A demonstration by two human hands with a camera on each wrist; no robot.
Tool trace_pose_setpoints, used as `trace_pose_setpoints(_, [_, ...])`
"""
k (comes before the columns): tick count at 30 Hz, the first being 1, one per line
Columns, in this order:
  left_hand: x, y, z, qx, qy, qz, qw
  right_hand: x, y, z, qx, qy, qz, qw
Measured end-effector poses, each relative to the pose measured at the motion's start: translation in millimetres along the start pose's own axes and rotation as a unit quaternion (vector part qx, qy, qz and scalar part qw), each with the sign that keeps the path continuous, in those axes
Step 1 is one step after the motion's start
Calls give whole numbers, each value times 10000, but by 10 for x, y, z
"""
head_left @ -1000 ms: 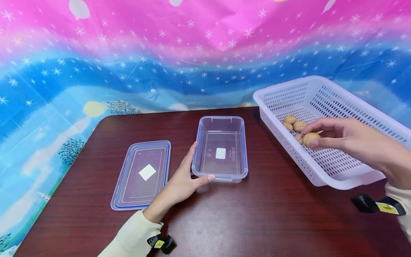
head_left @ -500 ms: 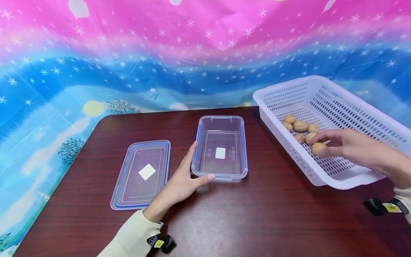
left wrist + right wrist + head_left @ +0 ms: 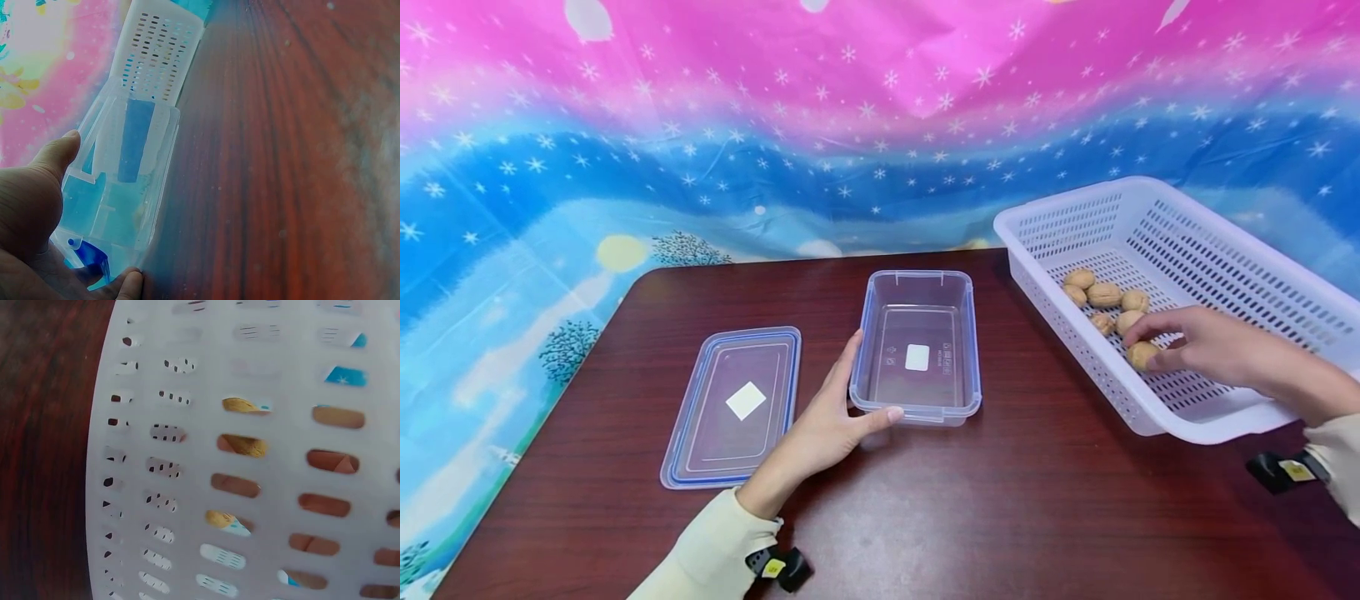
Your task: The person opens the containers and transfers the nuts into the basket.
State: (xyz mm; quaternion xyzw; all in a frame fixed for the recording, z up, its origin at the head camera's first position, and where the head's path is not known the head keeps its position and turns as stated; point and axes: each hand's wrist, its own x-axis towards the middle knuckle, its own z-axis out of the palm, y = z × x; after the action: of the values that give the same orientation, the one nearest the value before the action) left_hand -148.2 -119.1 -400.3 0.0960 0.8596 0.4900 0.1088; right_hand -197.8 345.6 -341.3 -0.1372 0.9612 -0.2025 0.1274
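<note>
In the head view my left hand (image 3: 823,421) grips the near left corner of a clear plastic food container (image 3: 917,400), its thumb over the front rim and its fingers along the side. The left wrist view shows the thumb and fingertips around that container (image 3: 125,215). My right hand (image 3: 1217,354) reaches into a white slotted basket (image 3: 1075,371) and pinches a walnut (image 3: 1141,357) between thumb and fingers, low over the basket floor. Several other walnuts (image 3: 1105,294) lie just beyond it. The basket wall (image 3: 200,375) screens most of the right hand in the right wrist view.
A clear lid (image 3: 737,442) with a blue seal and a white label lies left of the container on the dark wooden table (image 3: 970,517). Behind the table hangs a patterned pink and blue cloth (image 3: 850,150).
My right hand has moved slightly right and nearer, then lower with a walnut at its fingertips. More walnuts show beside it now. The left hand and the container have stayed put.
</note>
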Motion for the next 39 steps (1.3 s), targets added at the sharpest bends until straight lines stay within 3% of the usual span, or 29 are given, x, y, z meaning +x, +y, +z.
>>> trace_pose_setpoints(8, [1, 5, -1, -7, 2, -27, 10000, 63, 6, 36, 184, -334, -29, 9993])
trace_pose_setpoints(18, [6, -11, 5, 14, 10, -21, 10000, 76, 0, 85, 41, -453, -253, 9986])
trace_pose_setpoints(25, [3, -10, 8, 34, 22, -25, 10000, 70, 7, 124, 905, -767, -36, 9929])
trace_pose_setpoints(31, [1, -13, 11, 70, 3, -29, 10000, 64, 23, 131, 1065, -689, 63, 9919])
trace_pose_setpoints(39, [8, -18, 10, 62, 19, 14, 10000, 39, 21, 86, 855, -450, 153, 9952])
